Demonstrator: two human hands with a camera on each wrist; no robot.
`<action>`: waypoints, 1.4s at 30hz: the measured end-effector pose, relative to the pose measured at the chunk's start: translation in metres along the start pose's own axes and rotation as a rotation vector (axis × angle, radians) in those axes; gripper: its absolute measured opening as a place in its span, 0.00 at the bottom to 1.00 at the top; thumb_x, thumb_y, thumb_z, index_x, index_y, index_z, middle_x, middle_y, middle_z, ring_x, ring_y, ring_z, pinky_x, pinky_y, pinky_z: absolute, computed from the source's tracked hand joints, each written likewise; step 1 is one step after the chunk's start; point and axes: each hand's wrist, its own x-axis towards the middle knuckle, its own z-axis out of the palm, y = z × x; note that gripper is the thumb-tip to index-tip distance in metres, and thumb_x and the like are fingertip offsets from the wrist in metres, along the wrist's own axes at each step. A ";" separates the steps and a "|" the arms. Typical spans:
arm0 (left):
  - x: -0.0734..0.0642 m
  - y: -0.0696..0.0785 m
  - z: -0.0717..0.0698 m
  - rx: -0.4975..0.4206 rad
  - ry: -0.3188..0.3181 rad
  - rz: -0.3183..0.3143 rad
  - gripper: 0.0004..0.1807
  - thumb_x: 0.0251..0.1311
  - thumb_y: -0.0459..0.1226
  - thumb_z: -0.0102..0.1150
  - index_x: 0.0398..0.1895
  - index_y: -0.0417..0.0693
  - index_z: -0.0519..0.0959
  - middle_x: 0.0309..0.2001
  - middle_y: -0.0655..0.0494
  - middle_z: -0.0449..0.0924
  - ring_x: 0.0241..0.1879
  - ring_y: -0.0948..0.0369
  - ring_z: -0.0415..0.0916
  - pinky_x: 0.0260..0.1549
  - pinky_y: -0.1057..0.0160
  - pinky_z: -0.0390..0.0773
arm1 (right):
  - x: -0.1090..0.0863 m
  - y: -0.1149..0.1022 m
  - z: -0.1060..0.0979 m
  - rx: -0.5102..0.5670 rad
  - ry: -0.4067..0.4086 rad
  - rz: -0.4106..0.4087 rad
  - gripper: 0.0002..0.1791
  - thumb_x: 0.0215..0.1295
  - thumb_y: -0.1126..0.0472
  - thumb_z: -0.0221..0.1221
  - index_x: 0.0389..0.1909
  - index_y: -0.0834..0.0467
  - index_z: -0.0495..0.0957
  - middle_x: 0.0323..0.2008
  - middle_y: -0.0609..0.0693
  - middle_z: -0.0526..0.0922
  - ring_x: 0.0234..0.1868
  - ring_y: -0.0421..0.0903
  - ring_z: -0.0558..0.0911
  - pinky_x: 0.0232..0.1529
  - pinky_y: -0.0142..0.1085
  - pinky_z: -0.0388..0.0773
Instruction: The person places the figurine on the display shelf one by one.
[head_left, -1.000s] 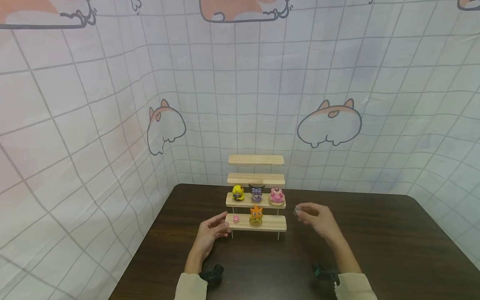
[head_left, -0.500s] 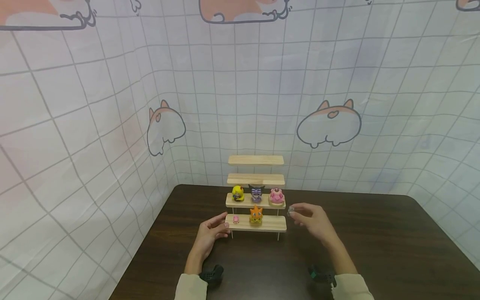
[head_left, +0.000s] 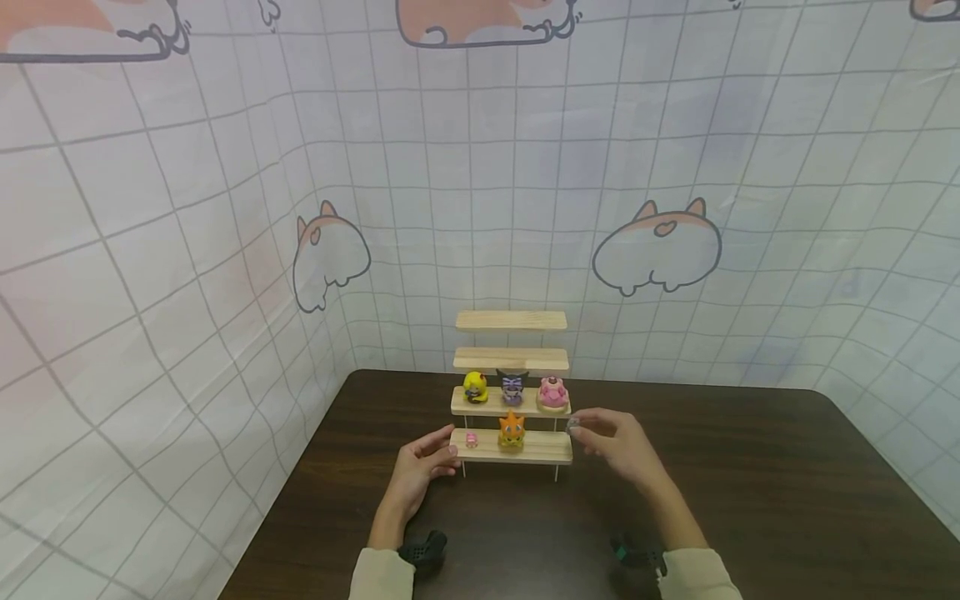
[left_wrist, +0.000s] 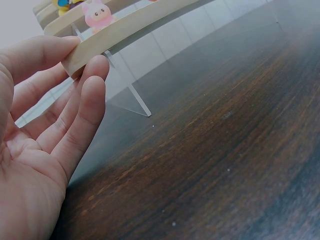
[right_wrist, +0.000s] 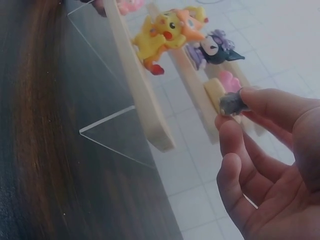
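Note:
My left hand (head_left: 417, 468) holds the left end of the lowest wooden shelf of a tiered display stand (head_left: 551, 450); in the left wrist view the thumb lies on top and fingers come from below. My right hand (head_left: 617, 442) pinches a small grey figurine (right_wrist: 232, 103) between thumb and fingertips, just off that shelf's right end. On the lowest shelf stand a small pink figurine (left_wrist: 97, 16) at the left and an orange-and-yellow figurine (right_wrist: 162, 37) in the middle. The shelf above bears a yellow-haired figurine (head_left: 475, 387), a purple-and-black one (head_left: 513, 388) and a pink one (head_left: 552, 393).
Two upper shelves, the top one (head_left: 512, 320) and the one below it (head_left: 512, 358), rise behind with nothing on them. Clear supports (right_wrist: 107, 119) carry the stand on the dark wooden table (head_left: 750, 475). A white gridded cloth (head_left: 510, 183) hangs behind and at the left.
My right hand has moved left with the grey figurine, coming up to the lowest shelf's right end. The left hand has stayed at the shelf's left end.

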 end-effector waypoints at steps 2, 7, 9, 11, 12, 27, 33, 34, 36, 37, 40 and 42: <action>0.000 0.000 0.000 -0.002 0.002 -0.004 0.30 0.64 0.33 0.68 0.69 0.38 0.74 0.46 0.52 0.84 0.36 0.60 0.86 0.37 0.64 0.86 | 0.000 -0.001 0.002 -0.007 -0.004 -0.002 0.17 0.68 0.56 0.67 0.54 0.60 0.84 0.48 0.60 0.88 0.38 0.55 0.86 0.40 0.48 0.87; -0.001 0.000 0.000 -0.006 0.003 -0.010 0.29 0.64 0.33 0.68 0.69 0.39 0.74 0.45 0.52 0.84 0.36 0.60 0.86 0.37 0.64 0.87 | 0.000 -0.003 0.007 -0.011 -0.017 0.003 0.17 0.68 0.57 0.67 0.53 0.61 0.84 0.46 0.59 0.88 0.38 0.54 0.86 0.39 0.44 0.86; -0.001 0.000 0.000 -0.006 0.003 -0.009 0.29 0.64 0.33 0.68 0.69 0.39 0.74 0.45 0.52 0.84 0.36 0.60 0.86 0.37 0.64 0.87 | 0.001 -0.003 0.010 -0.011 -0.021 0.011 0.17 0.68 0.57 0.67 0.53 0.61 0.84 0.43 0.59 0.88 0.35 0.52 0.85 0.36 0.42 0.85; -0.001 0.000 0.000 -0.005 0.002 -0.006 0.30 0.64 0.33 0.68 0.69 0.38 0.74 0.45 0.52 0.84 0.36 0.60 0.86 0.37 0.64 0.87 | 0.001 -0.002 0.012 -0.015 -0.030 0.012 0.16 0.68 0.56 0.67 0.52 0.60 0.84 0.39 0.58 0.88 0.33 0.50 0.84 0.32 0.40 0.83; -0.001 0.000 0.000 -0.005 0.002 -0.006 0.30 0.64 0.33 0.68 0.69 0.38 0.74 0.45 0.53 0.84 0.36 0.60 0.86 0.37 0.64 0.87 | 0.001 -0.001 0.013 -0.016 -0.035 0.011 0.16 0.68 0.56 0.67 0.52 0.60 0.85 0.38 0.57 0.88 0.32 0.50 0.84 0.31 0.39 0.82; 0.000 -0.001 -0.001 -0.004 0.004 -0.008 0.29 0.65 0.32 0.67 0.69 0.40 0.75 0.44 0.54 0.84 0.35 0.61 0.86 0.37 0.64 0.87 | 0.002 0.006 0.029 -0.003 -0.037 -0.002 0.15 0.65 0.56 0.69 0.49 0.59 0.86 0.38 0.56 0.89 0.29 0.43 0.83 0.31 0.42 0.84; 0.000 -0.001 -0.001 0.000 0.001 -0.009 0.29 0.65 0.32 0.67 0.69 0.40 0.75 0.45 0.53 0.84 0.36 0.61 0.86 0.37 0.64 0.87 | 0.002 0.008 0.036 -0.002 -0.005 0.005 0.13 0.65 0.58 0.69 0.48 0.58 0.86 0.39 0.54 0.89 0.31 0.42 0.83 0.36 0.48 0.87; 0.000 -0.001 -0.001 -0.002 0.001 -0.010 0.29 0.65 0.32 0.67 0.69 0.40 0.75 0.45 0.53 0.84 0.36 0.60 0.86 0.37 0.64 0.87 | 0.002 0.008 0.037 -0.005 0.002 0.005 0.12 0.65 0.59 0.69 0.48 0.58 0.86 0.39 0.54 0.89 0.31 0.42 0.83 0.36 0.48 0.87; 0.000 -0.001 -0.001 -0.001 -0.001 -0.007 0.29 0.65 0.33 0.67 0.69 0.39 0.74 0.45 0.53 0.84 0.35 0.61 0.86 0.37 0.64 0.87 | 0.002 0.009 0.038 -0.012 0.015 0.005 0.12 0.65 0.59 0.69 0.47 0.57 0.86 0.39 0.54 0.89 0.31 0.42 0.83 0.35 0.45 0.86; 0.000 -0.001 -0.001 -0.002 -0.001 -0.006 0.29 0.65 0.32 0.67 0.69 0.39 0.74 0.45 0.53 0.84 0.35 0.61 0.86 0.37 0.64 0.87 | 0.002 0.009 0.039 -0.019 0.020 0.007 0.12 0.65 0.59 0.69 0.47 0.57 0.87 0.39 0.53 0.89 0.31 0.42 0.82 0.34 0.43 0.86; 0.000 -0.001 -0.001 -0.006 -0.002 -0.006 0.29 0.65 0.32 0.67 0.70 0.38 0.74 0.45 0.53 0.84 0.35 0.61 0.86 0.37 0.64 0.87 | 0.003 0.010 0.042 -0.052 0.033 0.012 0.11 0.65 0.58 0.70 0.46 0.55 0.87 0.38 0.51 0.89 0.32 0.42 0.81 0.32 0.36 0.82; 0.000 0.000 0.000 -0.006 -0.003 -0.004 0.29 0.65 0.32 0.67 0.70 0.38 0.74 0.45 0.53 0.84 0.35 0.61 0.86 0.37 0.64 0.87 | 0.003 0.010 0.043 -0.078 0.043 0.016 0.11 0.64 0.57 0.70 0.46 0.54 0.87 0.37 0.50 0.88 0.32 0.42 0.80 0.30 0.33 0.79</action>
